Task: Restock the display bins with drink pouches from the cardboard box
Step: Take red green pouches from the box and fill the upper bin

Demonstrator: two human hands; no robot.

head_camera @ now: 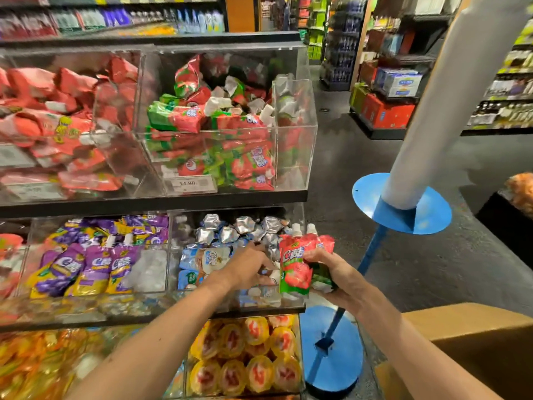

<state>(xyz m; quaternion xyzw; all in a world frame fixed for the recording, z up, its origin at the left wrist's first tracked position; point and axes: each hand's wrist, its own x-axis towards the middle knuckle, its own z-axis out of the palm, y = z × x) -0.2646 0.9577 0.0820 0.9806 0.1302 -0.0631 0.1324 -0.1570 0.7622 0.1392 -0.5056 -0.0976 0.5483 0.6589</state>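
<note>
Reference landmark: middle-shelf bin [259, 301] holding blue-and-white pouches.

Right hand [326, 272]: just right of the bin's front corner, fingers and thumb clamped round strawberry drink pouches [295, 269]. Count: two white caps showing, so two pouches, held upright.

Left hand [248, 267]: inside the bin, fingers bent down among the pouches and touching them. Whether they grip one cannot be told.

Cardboard box [461, 327]: one, below and right of the bin.

Strawberry bin [294, 140]: one, directly above.
</note>
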